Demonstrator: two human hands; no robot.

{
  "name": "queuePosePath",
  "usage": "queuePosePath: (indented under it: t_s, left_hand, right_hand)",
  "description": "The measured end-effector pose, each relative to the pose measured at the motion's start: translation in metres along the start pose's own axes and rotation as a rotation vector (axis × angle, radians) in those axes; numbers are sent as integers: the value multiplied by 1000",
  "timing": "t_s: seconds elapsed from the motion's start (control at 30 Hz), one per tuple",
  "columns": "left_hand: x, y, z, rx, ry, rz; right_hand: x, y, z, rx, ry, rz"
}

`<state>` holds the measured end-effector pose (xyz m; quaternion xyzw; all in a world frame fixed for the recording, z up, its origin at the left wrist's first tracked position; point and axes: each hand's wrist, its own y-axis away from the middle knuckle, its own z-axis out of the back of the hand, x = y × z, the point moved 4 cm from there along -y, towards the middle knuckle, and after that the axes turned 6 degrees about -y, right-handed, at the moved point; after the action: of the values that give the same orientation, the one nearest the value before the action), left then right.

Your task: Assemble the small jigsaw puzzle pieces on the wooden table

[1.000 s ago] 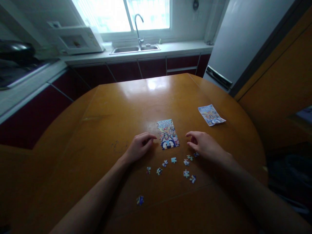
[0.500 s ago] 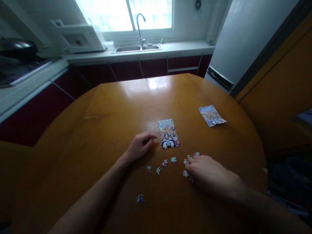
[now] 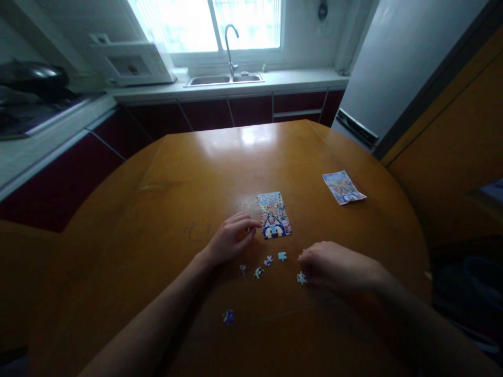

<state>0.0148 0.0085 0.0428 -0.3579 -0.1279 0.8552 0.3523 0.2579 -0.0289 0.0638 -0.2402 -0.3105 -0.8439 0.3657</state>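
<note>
beside the joined puzzle panel (image 3: 274, 215): two hands, loose pieces

the panel is lying flat on the table (image 3: 204, 178), picture side up. just left of it, the left hand (image 3: 234, 235) is resting loosely curled, gripping nothing visible; its index fingertip is reaching the panel's left edge, perhaps for steadying (contact unclear). right of the panel and nearer the person, the right hand (image 3: 332, 264) is bending over a loose piece (image 3: 302, 278) and its neighbours; fingertips are hiding, so cannot tell whether it is pinching anything. nearer than the panel, a pale blue piece (image 3: 282, 256) is sitting apart from others, probably for easy sorting. beyond and right of the panel, a leaflet (image 3: 344, 187) is lying well out of the way. the panel's left edge is looking knobbly. tabletop is stretching far past the panel, leaving reaching room.
</note>
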Motion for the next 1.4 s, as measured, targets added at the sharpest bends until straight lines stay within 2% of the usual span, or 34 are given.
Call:
queuePosePath:
  t_s: [0.13, 0.23, 0.37, 0.5, 0.6, 0.67, 0.77, 0.9, 1.0, 1.13, 1.27, 1.4]
  left_hand:
    - [-36, -4, -7, -17, -23, -154]
    - [-52, -4, -18, 44, -63, -134]
    - [-57, -1, -27, 88, -123, -94]
    - [-60, -4, -25, 68, -133, -86]
    - [-61, -9, -18, 57, -146, -55]
    - [-56, -11, -13, 63, -141, -10]
    - [-39, -8, -6, 85, -100, 73]
    - [-10, 5, -5, 74, -91, 224]
    - [4, 13, -9, 85, -103, 292]
    - [11, 17, -13, 95, -105, 342]
    - [11, 18, -15, 104, -108, 321]
    - [11, 18, -15, 118, -113, 317]
  right_hand:
    - [-11, -12, 11, -145, -456, -21]
    - [-15, -22, 12, -243, -680, -7]
    - [-15, -31, 9, -290, -801, 7]
    - [-14, -35, 5, -326, -823, 31]
    - [-15, -38, 5, -396, -820, 45]
    - [-18, -38, 8, -503, -779, 42]
    - [-24, -36, 17, -696, -657, 10]
    - [-28, -35, 19, -791, -534, -39]
    - [-26, -38, 14, -817, -438, -38]
    - [-19, -44, 4, -812, -298, 19]
    - [-10, -50, -4, -749, -181, 107]
    - [-4, -55, -11, -694, -49, 136]
